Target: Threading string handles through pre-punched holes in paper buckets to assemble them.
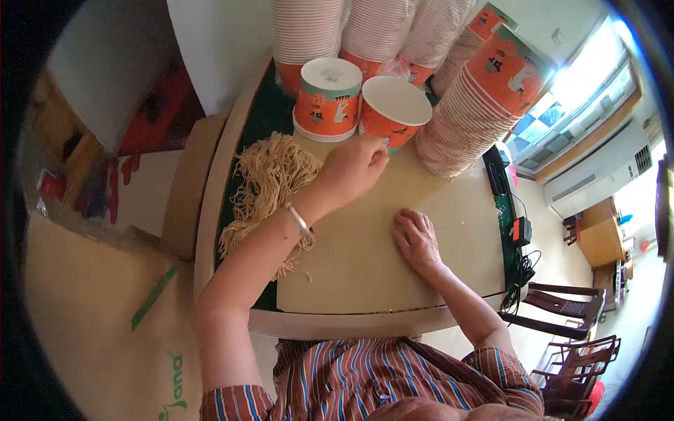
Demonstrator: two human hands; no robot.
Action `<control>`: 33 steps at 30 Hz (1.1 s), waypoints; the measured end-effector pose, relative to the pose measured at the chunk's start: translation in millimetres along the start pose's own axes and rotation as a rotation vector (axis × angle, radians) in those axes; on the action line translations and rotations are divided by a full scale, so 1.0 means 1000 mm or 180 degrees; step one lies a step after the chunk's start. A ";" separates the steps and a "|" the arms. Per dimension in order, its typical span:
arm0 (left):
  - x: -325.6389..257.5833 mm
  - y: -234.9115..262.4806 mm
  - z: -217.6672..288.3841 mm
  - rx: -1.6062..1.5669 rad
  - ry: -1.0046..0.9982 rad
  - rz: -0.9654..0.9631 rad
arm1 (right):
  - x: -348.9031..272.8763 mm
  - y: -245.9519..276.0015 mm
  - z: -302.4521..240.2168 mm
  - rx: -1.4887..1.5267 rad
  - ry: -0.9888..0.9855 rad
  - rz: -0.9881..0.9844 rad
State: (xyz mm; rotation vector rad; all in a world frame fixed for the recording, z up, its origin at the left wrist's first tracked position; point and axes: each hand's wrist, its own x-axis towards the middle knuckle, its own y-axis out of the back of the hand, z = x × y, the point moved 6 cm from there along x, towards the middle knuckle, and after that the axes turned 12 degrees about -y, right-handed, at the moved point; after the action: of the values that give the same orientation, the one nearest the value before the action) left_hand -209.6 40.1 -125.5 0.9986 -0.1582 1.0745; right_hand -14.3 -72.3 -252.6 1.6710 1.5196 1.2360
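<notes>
My left hand [359, 165] is closed, its fingers curled together just in front of an upright orange paper tub [390, 129]. Whatever the fingers hold, if anything, is hidden. Beside that tub, to the left, stands an upside-down orange and green paper tub [327, 105] with a white base on top. Flat on the beige board, my right hand [419, 242] rests with its fingers stretched out and nothing in them. A loose heap of cream strings [270, 179] lies left of my left hand, partly behind my forearm.
Tall stacks of nested paper tubs [309, 31] line the table's far side. A leaning stack [477, 105] stands at the right. The beige board [337, 281] covers much of the table. Black cables [521, 277] run along the right edge; a wooden chair [565, 309] stands beyond.
</notes>
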 end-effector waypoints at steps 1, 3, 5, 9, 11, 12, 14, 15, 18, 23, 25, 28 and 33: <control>0.015 0.000 -0.003 -0.0351 -0.0044 0.0290 | 0.000 0.002 -0.002 -0.0003 -0.0008 0.0026; 0.052 -0.012 -0.010 -0.0718 -0.0141 0.0571 | -0.001 0.008 -0.007 0.0058 -0.0016 -0.0014; 0.084 -0.026 -0.027 -0.0949 -0.0149 0.0905 | -0.002 0.010 -0.015 0.0117 0.0014 -0.0025; 0.145 -0.065 -0.035 -0.2086 0.0432 0.0910 | -0.005 0.011 -0.017 0.0236 0.0014 -0.0015; 0.169 -0.073 -0.035 -0.2218 0.0430 0.0930 | -0.003 0.011 -0.017 0.0256 -0.0035 -0.0033; 0.178 -0.077 -0.035 -0.2384 0.0470 0.0912 | -0.003 0.011 -0.015 0.0304 -0.0065 -0.0013; 0.191 -0.082 -0.034 -0.2609 0.0475 0.0915 | -0.003 0.011 -0.016 0.0320 -0.0033 0.0011; 0.196 -0.084 -0.034 -0.2865 0.0512 0.0925 | -0.003 0.009 -0.014 0.0339 -0.0087 -0.0076; 0.207 -0.082 0.001 -0.3251 0.0346 0.1014 | -0.003 0.012 -0.001 0.0397 -0.0158 -0.0097; 0.223 -0.086 -0.041 -0.2841 0.0647 0.0832 | -0.001 0.010 -0.006 0.0485 -0.0030 -0.0025; 0.227 -0.093 -0.039 -0.2910 0.0657 0.0806 | -0.001 0.012 -0.002 0.0483 -0.0070 0.0006; 0.233 -0.099 -0.042 -0.3047 0.0675 0.0774 | -0.001 0.013 0.002 0.0454 -0.0067 0.0031; 0.239 -0.093 -0.070 -0.2288 0.0616 0.1098 | -0.001 0.011 -0.005 0.0434 -0.0014 0.0000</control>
State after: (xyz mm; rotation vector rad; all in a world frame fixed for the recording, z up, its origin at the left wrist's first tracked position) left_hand -37.8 240.1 -89.8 0.2192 -0.5308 1.2854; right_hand -13.6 -76.0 -240.8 1.7585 1.6333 1.1503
